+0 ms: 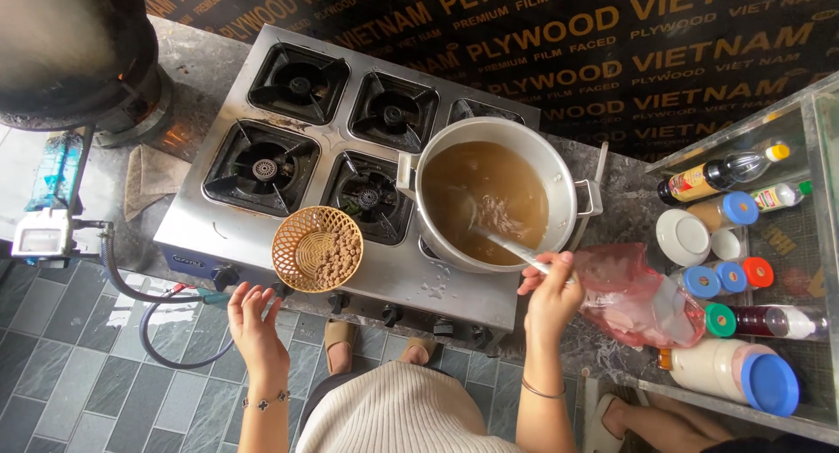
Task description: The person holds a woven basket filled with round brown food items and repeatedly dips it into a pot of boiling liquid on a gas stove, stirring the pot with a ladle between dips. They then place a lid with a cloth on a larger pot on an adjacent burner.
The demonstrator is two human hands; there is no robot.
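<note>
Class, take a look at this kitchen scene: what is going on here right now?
A person stands at a steel multi-burner gas stove. The right hand holds the white handle of a ladle dipped into a large metal pot of brown broth. The left hand hovers open near the stove's front edge, just below a small woven basket of brown balls. A pink plastic bag lies on the counter beside the right hand.

A white ladle (516,248) slants from the pot's near rim down into the brown broth, its bowl sunk among pale scraps. The steel pot (559,169), round with two side handles, sits nearly full on the stove's front right burner.
</note>
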